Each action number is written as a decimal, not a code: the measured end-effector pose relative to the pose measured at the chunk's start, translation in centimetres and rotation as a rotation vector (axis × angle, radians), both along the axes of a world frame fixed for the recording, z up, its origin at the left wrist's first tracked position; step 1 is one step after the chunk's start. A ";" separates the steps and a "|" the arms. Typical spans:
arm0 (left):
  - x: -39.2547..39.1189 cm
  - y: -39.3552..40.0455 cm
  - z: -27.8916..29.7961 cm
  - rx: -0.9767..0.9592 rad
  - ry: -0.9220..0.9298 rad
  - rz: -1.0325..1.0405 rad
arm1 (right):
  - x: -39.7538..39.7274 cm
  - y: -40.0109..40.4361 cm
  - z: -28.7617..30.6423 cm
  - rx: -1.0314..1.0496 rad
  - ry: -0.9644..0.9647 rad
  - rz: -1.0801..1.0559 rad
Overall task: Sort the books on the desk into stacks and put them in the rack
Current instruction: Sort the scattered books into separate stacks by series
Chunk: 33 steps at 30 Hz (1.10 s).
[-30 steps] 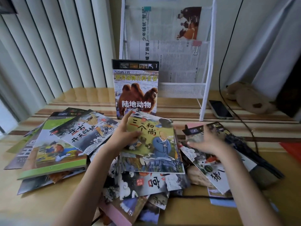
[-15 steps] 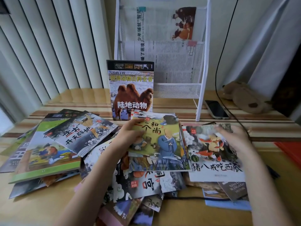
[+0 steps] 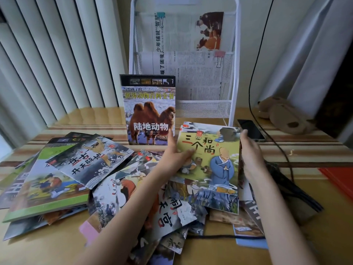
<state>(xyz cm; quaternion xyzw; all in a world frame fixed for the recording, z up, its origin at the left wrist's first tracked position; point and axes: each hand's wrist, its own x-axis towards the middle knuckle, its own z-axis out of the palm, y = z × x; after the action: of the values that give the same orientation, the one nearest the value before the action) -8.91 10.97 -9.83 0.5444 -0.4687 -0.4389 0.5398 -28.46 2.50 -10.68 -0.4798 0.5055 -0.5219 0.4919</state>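
Observation:
A thin picture book with a monk in blue on a yellow-green cover (image 3: 214,150) tops a small stack held between both hands. My left hand (image 3: 174,155) grips its left edge, thumb on the cover. My right hand (image 3: 250,152) presses against the stack's right edge. A camel book (image 3: 150,109) stands upright behind, leaning on the white wire rack (image 3: 234,73). Several more picture books (image 3: 89,161) lie scattered across the wooden desk (image 3: 305,150), left and below the hands.
Newspapers clipped with binder clips fill the rack's upper tiers. A black phone (image 3: 252,131) and a black cable (image 3: 275,142) lie right of the rack. A brown plush toy (image 3: 284,115) sits at the back right. An orange folder (image 3: 342,178) shows at the right edge.
My right hand slid the pig picture book leftward under the monk book and now squares the stack's right edge. The stack shifted right. My left hand kept its hold.

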 end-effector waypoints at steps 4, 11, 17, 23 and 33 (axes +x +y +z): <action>-1.3 -0.6 0.9 -0.108 0.026 0.054 | -1.9 -0.2 1.1 -0.255 0.046 0.142; -3.7 -3.5 2.5 -0.260 -0.167 -0.033 | -3.7 -0.6 4.3 -0.511 -0.302 0.087; -3.2 -3.1 -1.1 -0.049 -0.178 -0.065 | -2.6 0.2 -1.2 -0.208 0.088 0.175; 3.1 -0.5 2.9 -0.041 -0.717 -0.024 | -2.7 0.0 -0.6 -0.174 -0.016 0.162; 11.6 6.5 1.4 0.405 -0.975 -0.167 | 1.7 2.0 0.1 0.040 -0.082 0.360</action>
<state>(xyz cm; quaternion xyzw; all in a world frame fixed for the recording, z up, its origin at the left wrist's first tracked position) 2.73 17.48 -8.39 0.7393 -0.6128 -0.2581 0.1066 -26.79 4.51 -10.55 -0.5311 0.4012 -0.4345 0.6068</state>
